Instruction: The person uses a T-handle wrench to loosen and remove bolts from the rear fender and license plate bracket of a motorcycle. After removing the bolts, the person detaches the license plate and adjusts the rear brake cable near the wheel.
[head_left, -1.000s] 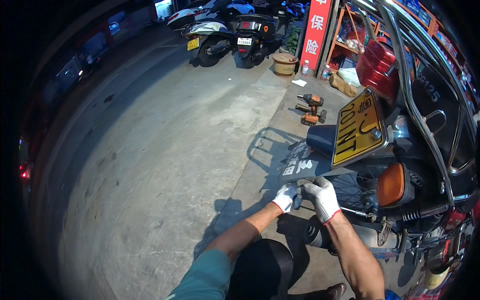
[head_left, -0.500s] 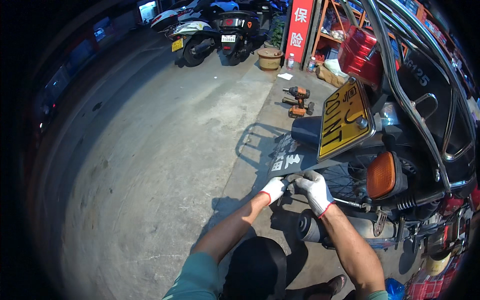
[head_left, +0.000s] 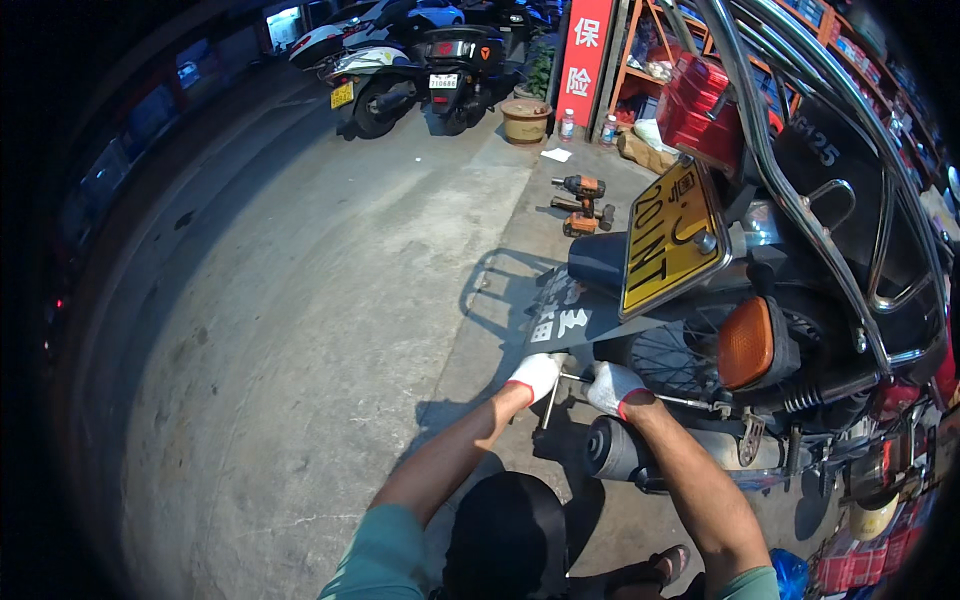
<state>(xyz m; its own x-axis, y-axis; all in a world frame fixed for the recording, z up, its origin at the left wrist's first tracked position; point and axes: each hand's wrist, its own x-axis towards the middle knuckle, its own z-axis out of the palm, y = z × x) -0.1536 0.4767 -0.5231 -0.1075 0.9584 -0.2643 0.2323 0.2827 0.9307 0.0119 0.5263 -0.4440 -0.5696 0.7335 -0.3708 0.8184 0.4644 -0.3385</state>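
My left hand (head_left: 538, 374), in a white glove with a red cuff, is closed at the lower edge of a black mud flap (head_left: 552, 332) with white lettering. What its fingers grip is hidden. Thin metal rods meet beside it: one, a slim tool-like bar (head_left: 550, 405), slants down toward the ground, and another runs across toward my right hand (head_left: 612, 388). That hand, gloved the same way, reaches in below the rear wheel (head_left: 668, 352), and its fingers are out of sight. Above both hands is the motorcycle's yellow number plate (head_left: 676, 240).
An orange turn signal (head_left: 746, 344) and the exhaust pipe (head_left: 650, 455) sit close to my right forearm. A cordless power tool (head_left: 582, 208) and a hammer (head_left: 603, 214) lie on the concrete beyond the flap. Farther off are parked scooters (head_left: 455, 75) and a plant pot (head_left: 525, 122).
My right hand has moved away from my left, toward the wheel. The metal rods between them now show more plainly. My left hand stays at the flap's edge; the view has shifted slightly.
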